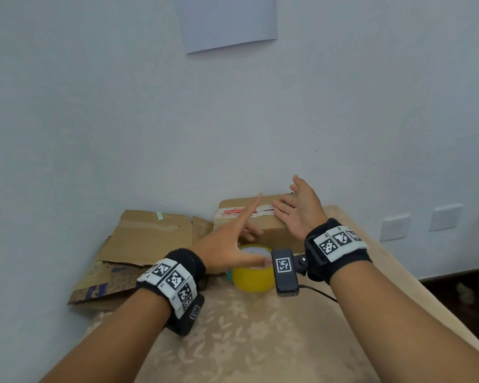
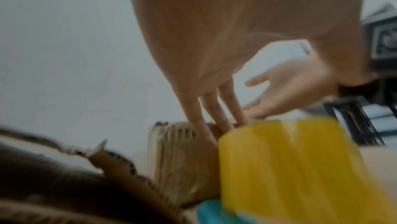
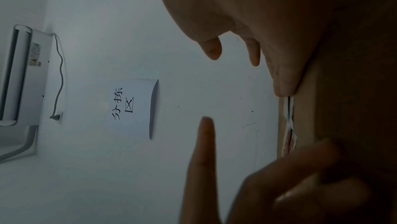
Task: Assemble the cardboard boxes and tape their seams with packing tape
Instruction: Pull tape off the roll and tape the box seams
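A closed brown cardboard box (image 1: 271,230) with a torn white and red label strip along its top seam stands against the wall. My right hand (image 1: 296,208) hovers open over the box's right top edge, fingers spread, and whether it touches is unclear. My left hand (image 1: 233,239) is open in front of the box, index finger raised, the other fingers reaching toward its front face (image 2: 184,159). A yellow roll of packing tape (image 1: 253,275) sits on the table just under my left hand (image 2: 214,109), which holds nothing.
Flattened cardboard sheets (image 1: 138,244) lie at the left against the wall. The table (image 1: 246,341) has a beige floral cloth. A small teal object (image 2: 210,210) sits beside the tape roll (image 2: 290,168). A paper sign (image 3: 135,107) hangs on the wall. The table's right edge drops off.
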Tool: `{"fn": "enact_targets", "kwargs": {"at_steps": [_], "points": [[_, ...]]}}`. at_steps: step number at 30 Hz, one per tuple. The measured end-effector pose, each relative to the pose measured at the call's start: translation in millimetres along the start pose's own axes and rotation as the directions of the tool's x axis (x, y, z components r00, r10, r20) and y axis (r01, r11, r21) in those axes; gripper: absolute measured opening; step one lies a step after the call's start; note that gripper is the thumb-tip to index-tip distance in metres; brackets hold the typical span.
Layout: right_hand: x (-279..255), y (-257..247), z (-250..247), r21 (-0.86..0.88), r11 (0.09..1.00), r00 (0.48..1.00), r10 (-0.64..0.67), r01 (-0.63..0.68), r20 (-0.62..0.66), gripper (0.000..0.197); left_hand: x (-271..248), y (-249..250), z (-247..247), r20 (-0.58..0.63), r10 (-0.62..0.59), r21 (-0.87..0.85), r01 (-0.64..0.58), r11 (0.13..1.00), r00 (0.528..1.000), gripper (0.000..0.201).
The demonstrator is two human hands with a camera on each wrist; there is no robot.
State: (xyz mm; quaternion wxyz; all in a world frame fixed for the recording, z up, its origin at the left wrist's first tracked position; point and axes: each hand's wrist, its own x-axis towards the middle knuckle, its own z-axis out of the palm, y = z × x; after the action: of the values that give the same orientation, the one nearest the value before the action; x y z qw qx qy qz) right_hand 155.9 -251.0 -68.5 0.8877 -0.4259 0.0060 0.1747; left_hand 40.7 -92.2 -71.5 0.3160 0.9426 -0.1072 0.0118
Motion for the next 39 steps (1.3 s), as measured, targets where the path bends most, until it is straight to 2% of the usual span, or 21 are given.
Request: {"fn": "enact_targets", "kwargs": {"at_steps": [2, 5, 9, 13, 16, 20, 21, 24, 26, 28, 29, 32, 39], "points": [[0, 0, 0, 0.001, 1.000, 1.000, 0.006, -0.006, -0.004, 0.063, 1, 2, -8, -0.125, 0.035, -0.056, -0.042, 0.998, 0.992, 0.098], [-2, -1, 1, -0.007, 1.000, 1.000, 0.010, -0.010, -0.012, 0.062, 6, 2, -16, -0.282, 0.033, -0.227, -0.100, 0.969, 0.959, 0.078], [-4, -1, 5, -0.049, 0.999, 1.000, 0.014, -0.015, -0.016, 0.059, 17, -3, -20, -0.417, -0.101, -0.439, -0.103, 0.893, 0.903, 0.060], [-7, -2, 14, -0.201, 0.980, 0.998, -0.011, 0.000, -0.054, 0.045, 29, -8, -23, -0.493, -0.219, -0.509, -0.075, 0.857, 0.842, 0.042], [-8, 1, 18, -0.369, 0.929, 0.998, -0.052, 0.031, -0.046, 0.031, 34, -8, -25, -0.516, -0.298, -0.590, -0.082, 0.803, 0.803, 0.024], [-4, 3, 22, -0.437, 0.899, 0.999, -0.045, 0.035, -0.012, 0.031, 41, -10, -28, -0.509, -0.400, -0.692, -0.086, 0.717, 0.762, 0.019], [-2, 2, 24, -0.439, 0.898, 0.999, -0.034, 0.021, -0.022, 0.031, 43, -11, -28, -0.496, -0.420, -0.714, -0.081, 0.696, 0.760, 0.016], [3, 1, 29, -0.478, 0.878, 0.997, -0.016, -0.019, -0.069, 0.010, 46, -15, -33, -0.450, -0.454, -0.765, -0.070, 0.640, 0.769, 0.008], [5, -1, 32, -0.507, 0.862, 0.996, -0.038, -0.011, -0.087, 0.018, 49, -18, -36, -0.431, -0.454, -0.771, -0.057, 0.634, 0.780, 0.010], [11, -1, 33, -0.483, 0.876, 0.996, -0.036, -0.011, -0.087, 0.033, 52, -22, -40, -0.415, -0.457, -0.774, -0.040, 0.632, 0.787, 0.013], [13, -1, 34, -0.467, 0.884, 0.996, -0.024, -0.020, -0.087, 0.033, 53, -24, -42, -0.407, -0.463, -0.778, -0.033, 0.627, 0.788, 0.014], [17, -2, 39, -0.436, 0.898, 0.994, 0.016, -0.062, -0.108, 0.019, 56, -30, -49, -0.390, -0.488, -0.791, -0.013, 0.612, 0.781, 0.013], [21, 11, 55, -0.395, 0.916, 0.998, 0.057, -0.069, -0.042, 0.016, 56, -44, -57, -0.380, -0.588, -0.813, 0.045, 0.580, 0.714, 0.010]]}}
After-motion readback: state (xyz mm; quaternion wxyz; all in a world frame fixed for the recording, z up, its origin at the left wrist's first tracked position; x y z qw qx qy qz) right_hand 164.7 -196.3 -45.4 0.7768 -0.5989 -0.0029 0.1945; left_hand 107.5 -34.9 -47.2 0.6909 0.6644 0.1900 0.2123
